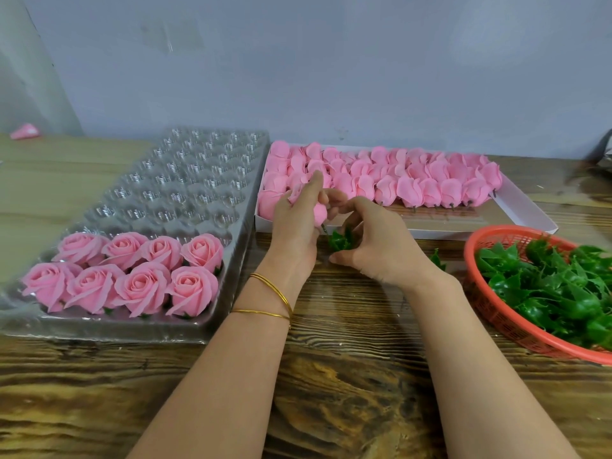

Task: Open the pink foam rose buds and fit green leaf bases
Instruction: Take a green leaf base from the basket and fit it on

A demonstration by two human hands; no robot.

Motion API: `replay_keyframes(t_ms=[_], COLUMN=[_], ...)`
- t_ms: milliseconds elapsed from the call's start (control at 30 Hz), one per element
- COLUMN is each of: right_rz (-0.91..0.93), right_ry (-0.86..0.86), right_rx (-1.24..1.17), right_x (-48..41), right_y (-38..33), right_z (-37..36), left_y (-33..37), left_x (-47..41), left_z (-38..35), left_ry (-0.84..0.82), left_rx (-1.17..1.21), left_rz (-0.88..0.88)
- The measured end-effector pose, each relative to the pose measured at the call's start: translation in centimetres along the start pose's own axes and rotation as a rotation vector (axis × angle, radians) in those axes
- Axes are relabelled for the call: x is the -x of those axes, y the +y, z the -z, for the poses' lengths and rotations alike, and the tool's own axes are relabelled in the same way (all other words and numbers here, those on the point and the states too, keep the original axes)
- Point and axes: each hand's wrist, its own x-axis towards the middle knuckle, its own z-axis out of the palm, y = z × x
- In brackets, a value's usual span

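Table (347,392), seen from its near edge, wall (298,61) behind. Left: a tray (185,180) with opened roses (132,273) in its two nearest rows. Behind centre and to the right of the tray: a box (516,213) with buds (414,183) lying in rows. Right, nearer than the box: a basket (470,260) holding leaf bases (546,286). Between tray and basket, in front of the box: left hand (294,223) holding a bud (319,212) just above a leaf base (339,241) pinched in the right hand (374,246).
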Motion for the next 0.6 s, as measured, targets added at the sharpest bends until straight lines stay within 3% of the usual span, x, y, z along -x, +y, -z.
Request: replay_keyframes(t_ms=[600], right_rz=[0.049], right_ry=[0.095], right_rx=[-0.073], right_x=[0.00], right_y=[-0.17], right_z=[-0.08], left_y=[0.25], left_x=[-0.09], left_z=[0.02], left_ry=[0.019], left_rx=[-0.018], left_rz=[0.007])
